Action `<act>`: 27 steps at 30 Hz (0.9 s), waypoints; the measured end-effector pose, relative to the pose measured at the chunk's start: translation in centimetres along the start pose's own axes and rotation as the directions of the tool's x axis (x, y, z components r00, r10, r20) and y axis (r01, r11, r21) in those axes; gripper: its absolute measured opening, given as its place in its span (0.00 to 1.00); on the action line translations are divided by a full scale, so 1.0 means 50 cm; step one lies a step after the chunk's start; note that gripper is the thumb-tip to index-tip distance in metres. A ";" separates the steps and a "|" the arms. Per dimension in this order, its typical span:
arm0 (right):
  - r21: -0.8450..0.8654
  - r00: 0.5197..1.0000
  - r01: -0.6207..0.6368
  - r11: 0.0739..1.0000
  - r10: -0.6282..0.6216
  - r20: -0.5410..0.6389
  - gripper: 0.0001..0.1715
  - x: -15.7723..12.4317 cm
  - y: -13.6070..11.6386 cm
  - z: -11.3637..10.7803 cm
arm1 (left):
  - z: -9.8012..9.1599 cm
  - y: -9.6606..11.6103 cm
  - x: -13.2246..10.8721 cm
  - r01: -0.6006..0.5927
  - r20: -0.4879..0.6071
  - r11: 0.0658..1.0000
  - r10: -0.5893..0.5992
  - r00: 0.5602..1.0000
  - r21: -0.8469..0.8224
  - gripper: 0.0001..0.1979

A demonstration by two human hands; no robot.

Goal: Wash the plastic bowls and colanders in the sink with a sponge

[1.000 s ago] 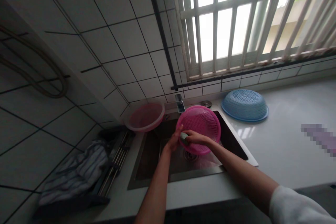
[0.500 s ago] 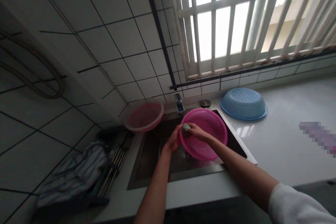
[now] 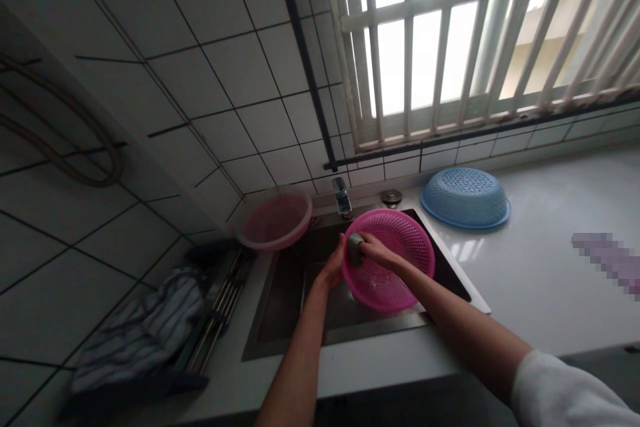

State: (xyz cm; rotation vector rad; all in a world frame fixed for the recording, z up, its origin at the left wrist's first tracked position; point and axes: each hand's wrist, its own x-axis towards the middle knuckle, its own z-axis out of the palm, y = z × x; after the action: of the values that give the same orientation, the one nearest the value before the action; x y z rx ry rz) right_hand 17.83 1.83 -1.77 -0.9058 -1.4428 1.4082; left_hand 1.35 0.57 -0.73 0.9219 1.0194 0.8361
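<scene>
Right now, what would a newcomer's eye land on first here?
The vivid pink colander at the sink, with the left hand at its rim and a grey-green pad in the right hand. Next, the glaring barred window above, and the upturned blue basket on the counter to the right.

White ctr (image 3: 540, 213), glossy, w/ steel sink (image 3: 375, 328) set into it. R of sink, twd back: blue perforated basket (image 3: 466, 197), upside down, rim on ctr, near sink but apart. Farther R of sink: purplish item (image 3: 607, 261), pixelated, can't ID. At sink's back edge, approx. mid: chrome faucet (image 3: 342, 197); small round metal lid (image 3: 391, 197) at same edge, twd R end, can't tell if on rim or ctr. Sink's back L corner: pink basin (image 3: 287, 240) w/ pale rim, partly over sink. L of sink: dark rack w/ metal rods (image 3: 215, 323).
</scene>
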 end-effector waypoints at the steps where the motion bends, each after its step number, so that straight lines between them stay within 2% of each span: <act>1: -0.047 0.989 -0.020 0.999 0.027 0.142 0.13 -0.005 0.007 0.006 | -0.002 0.001 0.000 0.002 -0.018 1.000 -0.002 1.000 0.009 0.42; 3: -0.151 0.905 -0.086 0.985 0.140 0.402 0.14 -0.015 0.025 0.021 | -0.007 0.003 -0.001 -0.023 -0.036 1.000 0.023 0.999 0.014 0.43; 4: -0.194 0.859 -0.113 0.974 0.195 0.474 0.14 -0.017 0.034 0.028 | -0.009 0.004 -0.002 -0.046 -0.034 0.999 0.047 0.998 0.015 0.42; 5: -0.220 0.841 -0.124 0.968 0.220 0.494 0.15 -0.018 0.042 0.032 | -0.010 0.004 -0.002 -0.068 -0.027 0.998 0.068 0.997 0.016 0.42; 6: -0.223 0.865 -0.112 0.968 0.205 0.458 0.16 -0.016 0.048 0.032 | -0.011 0.003 -0.002 -0.079 -0.021 0.997 0.079 0.997 0.019 0.41; 7: -0.215 0.917 -0.076 0.974 0.153 0.369 0.17 -0.012 0.052 0.028 | -0.011 0.002 -0.001 -0.081 -0.014 0.997 0.081 0.997 0.019 0.40; 8: -0.211 0.969 -0.022 0.977 0.072 0.235 0.18 -0.006 0.054 0.021 | -0.010 0.001 0.000 -0.082 -0.005 0.996 0.083 0.997 0.015 0.39; 9: -0.219 0.997 0.037 0.975 -0.020 0.079 0.19 0.001 0.054 0.011 | -0.009 0.000 0.001 -0.086 0.012 0.996 0.086 0.996 0.004 0.39; 10: -0.242 0.992 0.085 0.966 -0.105 -0.071 0.20 0.008 0.053 -0.001 | -0.007 -0.001 0.002 -0.094 0.038 0.995 0.094 0.995 -0.014 0.38; 11: -0.273 0.968 0.112 0.955 -0.168 -0.189 0.20 0.014 0.051 -0.013 | -0.005 -0.001 0.002 -0.104 0.068 0.994 0.106 0.992 -0.033 0.38; 12: -0.303 0.942 0.123 0.945 -0.207 -0.264 0.21 0.019 0.051 -0.022 | -0.003 0.000 0.002 -0.117 0.096 0.992 0.121 0.988 -0.049 0.38; 13: -0.326 0.932 0.128 0.937 -0.226 -0.285 0.22 0.023 0.051 -0.029 | -0.001 0.000 0.002 -0.130 0.113 0.990 0.136 0.984 -0.058 0.38; 15: -0.348 0.961 0.142 0.927 -0.213 -0.176 0.22 0.024 0.059 -0.029 | 0.001 0.002 0.000 -0.151 0.103 0.987 0.156 0.982 -0.048 0.37; 17: -0.363 0.992 0.123 0.924 -0.105 0.067 0.19 0.020 0.075 -0.016 | 0.000 0.004 -0.003 -0.167 0.066 0.986 0.168 0.984 -0.013 0.38; 19: -0.405 0.952 0.041 0.913 0.087 0.292 0.14 0.013 0.093 0.002 | -0.004 0.005 -0.004 -0.153 0.043 0.988 0.152 0.987 0.013 0.41; 21: -0.429 0.900 -0.020 0.903 0.203 0.385 0.13 0.009 0.106 0.013 | -0.009 0.005 -0.004 -0.128 0.032 0.992 0.127 0.991 0.022 0.43; 22: -0.408 0.904 -0.017 0.913 0.189 0.384 0.14 0.010 0.109 0.014 | -0.012 0.004 -0.003 -0.124 0.024 0.992 0.124 0.992 0.022 0.42; 23: -0.365 0.931 0.006 0.931 0.128 0.343 0.15 0.012 0.108 0.011 | -0.013 0.003 -0.001 -0.126 0.019 0.992 0.126 0.992 0.021 0.41; 25: -0.263 0.988 0.087 0.961 -0.051 0.142 0.17 0.019 0.097 -0.003 | -0.013 0.001 0.003 -0.127 0.022 0.992 0.127 0.992 0.010 0.38; 27: -0.188 0.984 0.137 0.973 -0.155 -0.086 0.17 0.027 0.080 -0.022 | -0.009 -0.001 0.006 -0.116 0.047 0.993 0.117 0.992 -0.015 0.36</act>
State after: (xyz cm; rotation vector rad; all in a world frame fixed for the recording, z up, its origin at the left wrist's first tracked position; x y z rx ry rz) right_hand 18.09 3.82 -5.63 -0.9494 -1.5469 1.1212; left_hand 1.03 0.92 -0.98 0.9939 0.9248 0.9127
